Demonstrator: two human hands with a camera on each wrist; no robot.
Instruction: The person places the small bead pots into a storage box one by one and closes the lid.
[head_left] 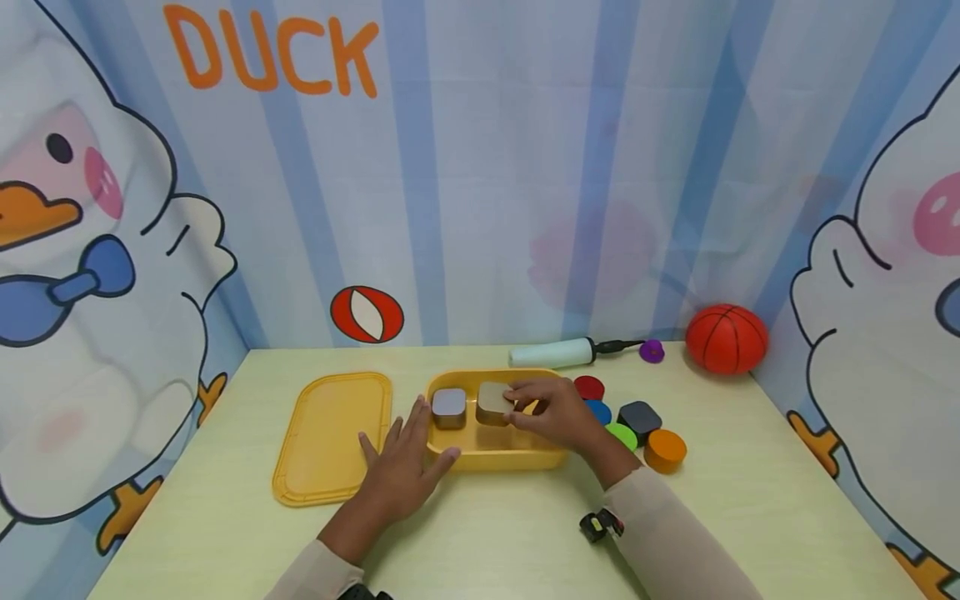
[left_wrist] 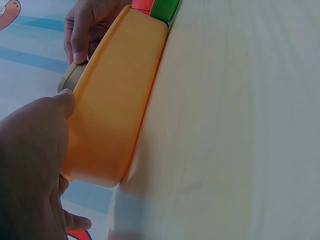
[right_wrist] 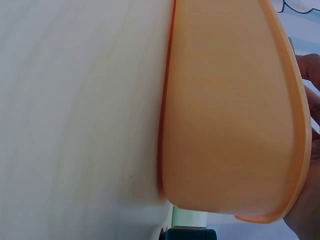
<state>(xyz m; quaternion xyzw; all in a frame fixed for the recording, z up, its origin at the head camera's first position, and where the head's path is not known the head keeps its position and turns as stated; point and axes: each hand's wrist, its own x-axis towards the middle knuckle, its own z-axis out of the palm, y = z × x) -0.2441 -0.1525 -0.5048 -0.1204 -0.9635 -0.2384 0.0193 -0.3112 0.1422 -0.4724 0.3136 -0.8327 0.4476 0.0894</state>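
Note:
A yellow-orange plastic box (head_left: 487, 461) stands without its lid in the middle of the table. Between thumb and fingers of my right hand (head_left: 558, 417) is a tan rounded block (head_left: 491, 403), pinched at its right side, inside the box outline. Left of it, a lavender-grey rounded block (head_left: 449, 405) sits in the box. With spread, straight fingers, my left hand (head_left: 405, 479) touches the left end of the box. Its thumb lies at the near rim in the left wrist view. The box wall (right_wrist: 230, 115) hides most of the right hand in the right wrist view.
A yellow lid (head_left: 330, 442) lies flat left of the box. To the right are red (head_left: 589, 387), blue (head_left: 600, 412), green (head_left: 622, 435), dark grey (head_left: 640, 418) and orange (head_left: 665, 450) pieces. Behind them lie a pale pump (head_left: 551, 353), a purple piece (head_left: 652, 351) and a red ball (head_left: 726, 339).

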